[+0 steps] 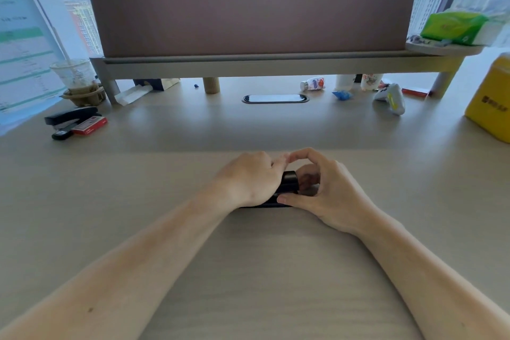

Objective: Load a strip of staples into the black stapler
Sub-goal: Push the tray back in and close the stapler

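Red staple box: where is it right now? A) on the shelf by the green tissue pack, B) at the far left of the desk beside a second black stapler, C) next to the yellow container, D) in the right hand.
B: the red staple box lies at the desk's far left, against the second black stapler, while both the left hand and right hand work on another black stapler.

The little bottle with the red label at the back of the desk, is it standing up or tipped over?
Tipped over. The bottle lies on its side on the desk, cap pointing left.
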Available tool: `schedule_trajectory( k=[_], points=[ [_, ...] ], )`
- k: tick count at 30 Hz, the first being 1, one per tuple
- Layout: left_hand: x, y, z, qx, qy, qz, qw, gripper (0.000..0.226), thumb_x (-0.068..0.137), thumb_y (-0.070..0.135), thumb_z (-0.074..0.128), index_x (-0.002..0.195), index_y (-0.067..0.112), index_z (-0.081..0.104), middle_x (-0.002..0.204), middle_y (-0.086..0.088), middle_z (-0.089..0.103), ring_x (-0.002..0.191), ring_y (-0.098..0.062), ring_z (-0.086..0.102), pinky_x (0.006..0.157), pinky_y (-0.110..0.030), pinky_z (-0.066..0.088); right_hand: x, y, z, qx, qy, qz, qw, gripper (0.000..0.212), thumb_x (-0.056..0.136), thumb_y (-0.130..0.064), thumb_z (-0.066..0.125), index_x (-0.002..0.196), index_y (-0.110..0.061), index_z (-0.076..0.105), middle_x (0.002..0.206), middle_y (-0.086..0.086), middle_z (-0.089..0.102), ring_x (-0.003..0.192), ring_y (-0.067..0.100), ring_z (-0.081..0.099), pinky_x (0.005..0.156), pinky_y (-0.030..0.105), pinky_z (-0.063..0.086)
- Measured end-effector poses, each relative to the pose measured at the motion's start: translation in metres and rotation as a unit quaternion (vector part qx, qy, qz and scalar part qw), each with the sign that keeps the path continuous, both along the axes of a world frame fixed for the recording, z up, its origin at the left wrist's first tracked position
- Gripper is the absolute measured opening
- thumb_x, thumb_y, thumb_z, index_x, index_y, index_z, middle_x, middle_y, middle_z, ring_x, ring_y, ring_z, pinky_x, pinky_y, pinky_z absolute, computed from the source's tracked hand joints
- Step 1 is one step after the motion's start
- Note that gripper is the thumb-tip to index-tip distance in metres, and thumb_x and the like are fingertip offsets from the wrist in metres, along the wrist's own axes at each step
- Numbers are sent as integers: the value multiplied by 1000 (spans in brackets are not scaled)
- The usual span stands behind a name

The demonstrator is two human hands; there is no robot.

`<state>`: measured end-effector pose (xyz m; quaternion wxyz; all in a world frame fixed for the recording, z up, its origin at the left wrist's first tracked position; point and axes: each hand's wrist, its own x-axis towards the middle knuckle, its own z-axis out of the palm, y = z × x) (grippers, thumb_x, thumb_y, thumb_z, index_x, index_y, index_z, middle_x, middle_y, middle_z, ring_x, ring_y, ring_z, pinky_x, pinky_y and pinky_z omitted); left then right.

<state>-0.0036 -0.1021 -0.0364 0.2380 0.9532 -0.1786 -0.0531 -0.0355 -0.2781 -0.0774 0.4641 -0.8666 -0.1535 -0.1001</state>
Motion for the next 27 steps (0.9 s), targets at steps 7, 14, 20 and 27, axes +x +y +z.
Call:
schedule_trajectory(
  k=[7, 14, 20, 27],
  points=[
    [5, 0, -10, -13, -19, 13, 1000, 61, 107, 50, 26, 57, 19, 42, 61, -5, 50, 70, -34, 55, 69, -38, 40, 1, -1, -2, 3, 7, -2, 1000, 55, 68, -35, 95, 114, -33, 64, 81, 4, 80, 74, 22, 72, 78, 45, 61],
    [2, 0, -10, -6, -32, 18, 999, 64, 108, 49, 28, 53, 19, 41, 58, -4, 50, 62, -28, 53, 65, -36, 38, 1, -1, -2, 1, 1, -4, 1000, 58, 67, -34, 95, 117, -32, 65, 83, 6, 80, 77, 23, 74, 79, 44, 61],
    [-8, 19, -8, -110, -108, -35, 987, 45, 105, 51, 40, 69, 28, 55, 64, 4, 56, 63, -10, 54, 65, -34, 40, -2, -2, -2, -10, -7, -12, 1000, 54, 66, -42, 94, 113, -32, 69, 82, -6, 77, 77, 12, 72, 79, 28, 60],
    [-28, 68, -28, -131, -137, -98, 977, 38, 87, 33, 78, 117, 29, 55, 108, 19, 74, 96, 4, 67, 83, -14, 48, -4, 1, 2, -138, -31, -17, 990, 81, 53, -78, 79, 122, -35, 68, 113, -27, 67, 105, -13, 58, 99, 14, 45]
  ],
)
